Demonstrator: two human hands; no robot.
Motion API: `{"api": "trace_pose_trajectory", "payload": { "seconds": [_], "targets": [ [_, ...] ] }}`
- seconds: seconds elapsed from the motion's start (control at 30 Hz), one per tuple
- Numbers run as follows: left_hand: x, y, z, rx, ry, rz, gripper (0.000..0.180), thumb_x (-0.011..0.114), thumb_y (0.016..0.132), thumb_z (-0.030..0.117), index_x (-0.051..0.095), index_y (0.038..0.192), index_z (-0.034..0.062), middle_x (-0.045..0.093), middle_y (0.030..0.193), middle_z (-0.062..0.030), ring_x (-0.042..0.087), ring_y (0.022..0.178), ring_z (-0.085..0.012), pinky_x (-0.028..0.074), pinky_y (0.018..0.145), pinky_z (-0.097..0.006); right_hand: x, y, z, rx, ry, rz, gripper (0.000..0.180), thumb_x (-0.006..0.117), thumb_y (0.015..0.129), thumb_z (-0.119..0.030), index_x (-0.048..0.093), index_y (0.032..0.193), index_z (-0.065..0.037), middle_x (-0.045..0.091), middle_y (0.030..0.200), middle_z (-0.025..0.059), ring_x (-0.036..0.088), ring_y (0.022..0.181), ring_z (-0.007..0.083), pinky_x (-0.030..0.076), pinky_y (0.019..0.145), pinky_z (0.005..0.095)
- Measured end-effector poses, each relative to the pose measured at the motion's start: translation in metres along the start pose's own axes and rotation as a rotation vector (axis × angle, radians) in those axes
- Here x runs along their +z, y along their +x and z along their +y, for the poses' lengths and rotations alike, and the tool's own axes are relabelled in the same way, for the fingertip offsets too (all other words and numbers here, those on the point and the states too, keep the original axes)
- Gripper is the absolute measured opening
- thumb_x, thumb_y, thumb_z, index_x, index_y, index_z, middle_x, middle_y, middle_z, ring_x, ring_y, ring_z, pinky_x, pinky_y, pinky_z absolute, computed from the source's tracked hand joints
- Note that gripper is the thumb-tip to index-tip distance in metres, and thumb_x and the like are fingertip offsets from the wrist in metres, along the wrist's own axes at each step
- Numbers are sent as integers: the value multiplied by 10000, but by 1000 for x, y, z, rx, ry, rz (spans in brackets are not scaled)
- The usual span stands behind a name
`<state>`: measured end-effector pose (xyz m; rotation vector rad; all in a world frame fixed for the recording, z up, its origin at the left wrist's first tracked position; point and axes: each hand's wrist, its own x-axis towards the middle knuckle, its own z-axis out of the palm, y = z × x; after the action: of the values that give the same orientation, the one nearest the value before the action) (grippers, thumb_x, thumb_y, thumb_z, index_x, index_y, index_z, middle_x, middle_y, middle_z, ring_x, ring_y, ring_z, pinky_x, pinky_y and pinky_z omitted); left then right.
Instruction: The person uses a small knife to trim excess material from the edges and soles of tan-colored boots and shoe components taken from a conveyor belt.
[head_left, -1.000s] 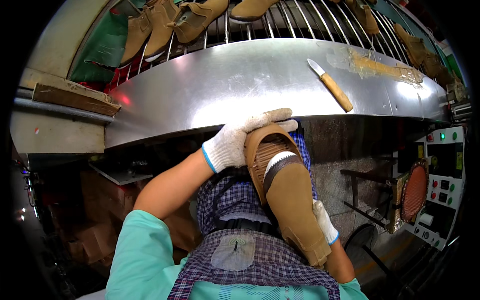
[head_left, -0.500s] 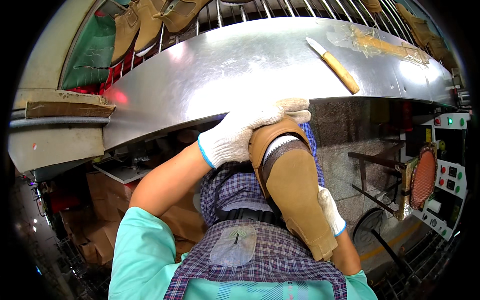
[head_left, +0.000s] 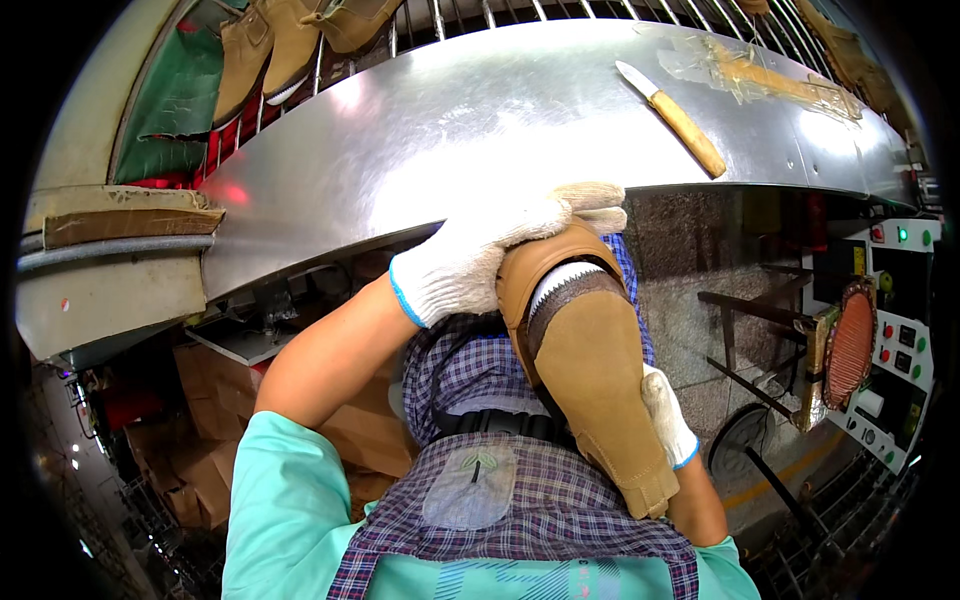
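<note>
A tan suede boot (head_left: 590, 380) lies sole-up on my lap over a checked apron (head_left: 520, 520). My left hand (head_left: 490, 250), in a white knit glove, presses on the heel end of the boot close to the edge of the steel shelf. My right hand (head_left: 668, 415), also gloved, cups the boot's side from beneath and is mostly hidden behind it.
A curved steel shelf (head_left: 500, 130) spans the view above my hands, with a wooden-handled knife (head_left: 672, 105) and a taped strip (head_left: 770, 75) on it. More tan boots (head_left: 290, 45) sit on a wire rack behind. A control panel with buttons (head_left: 905, 330) stands at the right.
The view has tilted down slightly, so the shelf and knife sit higher in the picture. Both hands keep the same hold on the boot.
</note>
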<state>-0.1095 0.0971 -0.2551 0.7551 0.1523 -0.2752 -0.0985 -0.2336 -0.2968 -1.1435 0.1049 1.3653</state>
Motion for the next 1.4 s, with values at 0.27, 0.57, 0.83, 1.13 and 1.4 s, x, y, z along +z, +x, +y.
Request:
{"api": "trace_pose_trajectory", "payload": {
  "seconds": [0.27, 0.57, 0.83, 1.13, 1.4],
  "targets": [
    [-2, 2, -6, 23, 33, -41, 820, 710, 983, 414, 436, 1595, -58, 490, 1603, -285, 505, 1478, -339, 407, 1253, -465, 5, 1, -8, -30, -45, -18, 905, 640, 992, -695, 535, 1492, 52, 703, 1360, 138, 710, 1201, 208, 581, 1009, 352],
    [3, 0, -7, 16, -23, -55, 621, 629, 1045, 253, 493, 1562, -63, 544, 1582, -212, 530, 1451, -290, 410, 1242, -420, 4, 7, -5, -46, -15, -24, 799, 636, 1039, -597, 539, 1488, 57, 715, 1335, 146, 731, 1162, 218, 596, 984, 352],
    [3, 2, -6, 6, 107, -46, 799, 736, 973, 405, 470, 1559, -69, 579, 1537, -223, 585, 1394, -318, 457, 1211, -457, -4, 12, 4, 16, 105, -5, 665, 583, 1101, -489, 541, 1499, 41, 714, 1337, 140, 735, 1151, 210, 602, 978, 345],
    [3, 4, -7, 6, 66, -61, 615, 681, 1019, 250, 532, 1536, -47, 581, 1543, -190, 571, 1392, -263, 437, 1220, -395, -5, 13, 9, -24, 138, -20, 584, 546, 1122, -448, 586, 1449, 35, 727, 1309, 137, 745, 1123, 203, 615, 950, 339],
    [1, 10, -18, -29, -37, -47, 609, 664, 1045, 263, 515, 1547, -48, 572, 1549, -194, 552, 1430, -277, 431, 1230, -404, -25, 23, 32, 64, 159, -59, 678, 419, 1124, -548, 490, 1581, -53, 551, 1569, 220, 609, 1365, 380, 541, 1108, 524]
  ]
}}
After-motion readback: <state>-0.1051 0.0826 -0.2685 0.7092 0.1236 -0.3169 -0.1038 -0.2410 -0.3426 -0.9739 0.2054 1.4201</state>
